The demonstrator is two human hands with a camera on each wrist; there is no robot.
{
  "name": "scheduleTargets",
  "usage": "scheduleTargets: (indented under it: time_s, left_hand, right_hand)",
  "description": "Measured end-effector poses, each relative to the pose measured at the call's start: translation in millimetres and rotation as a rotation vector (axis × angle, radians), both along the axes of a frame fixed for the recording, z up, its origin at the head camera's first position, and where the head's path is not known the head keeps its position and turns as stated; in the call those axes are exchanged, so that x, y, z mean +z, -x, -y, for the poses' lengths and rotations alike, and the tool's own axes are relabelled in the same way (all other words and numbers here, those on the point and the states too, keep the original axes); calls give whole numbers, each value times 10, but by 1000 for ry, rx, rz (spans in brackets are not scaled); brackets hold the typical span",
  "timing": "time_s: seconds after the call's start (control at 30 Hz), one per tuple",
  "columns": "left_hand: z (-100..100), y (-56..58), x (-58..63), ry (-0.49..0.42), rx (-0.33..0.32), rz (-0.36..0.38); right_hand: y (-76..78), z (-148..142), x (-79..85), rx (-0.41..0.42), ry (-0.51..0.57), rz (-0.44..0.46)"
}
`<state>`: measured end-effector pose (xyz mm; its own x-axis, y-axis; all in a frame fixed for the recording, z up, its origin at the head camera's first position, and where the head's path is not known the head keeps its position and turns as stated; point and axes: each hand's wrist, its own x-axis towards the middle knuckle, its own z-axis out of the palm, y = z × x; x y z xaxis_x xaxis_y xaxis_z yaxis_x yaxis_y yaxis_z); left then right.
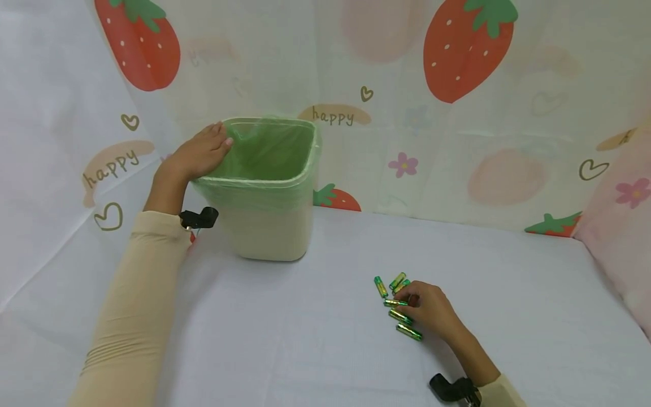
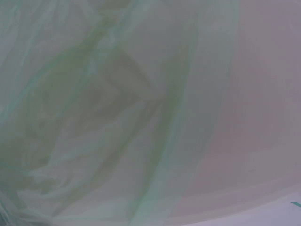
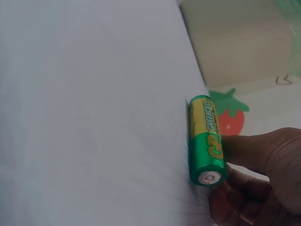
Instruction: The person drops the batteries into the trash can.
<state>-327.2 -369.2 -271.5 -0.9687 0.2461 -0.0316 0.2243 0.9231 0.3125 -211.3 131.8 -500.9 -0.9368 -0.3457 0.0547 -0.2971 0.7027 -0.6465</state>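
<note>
My left hand [image 1: 199, 151] lies over the left rim of a cream trash bin [image 1: 269, 232], holding it by the edge with the thumb on the inner side. A thin green bag [image 1: 264, 152] lines the bin and folds down over its rim; the left wrist view shows this liner [image 2: 117, 117] close up. Further right, my right hand [image 1: 432, 308] reaches down to several green and yellow batteries [image 1: 409, 332] lying on the white cloth. Its thumb and index finger pinch one battery [image 1: 393, 303]. In the right wrist view, another battery [image 3: 204, 141] lies in front of the thumb.
White cloth [image 1: 325, 316] covers the table. Behind it hangs a curtain [image 1: 458, 135] printed with strawberries, hearts and "happy". A pink patterned cloth [image 1: 620, 249] rises at the right. Black wrist cameras [image 1: 200, 217] sit on both wrists.
</note>
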Motion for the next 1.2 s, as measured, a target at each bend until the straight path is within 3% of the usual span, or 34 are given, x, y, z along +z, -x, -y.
scheduleTargets:
  time_s: [0.6, 1.2]
  left_hand:
    - [8, 14, -12, 15, 0, -8]
    - [36, 38, -31, 43, -22, -7]
  right_hand:
    - [24, -55, 77, 21, 52, 61]
    - [-137, 143, 407, 65, 80, -92]
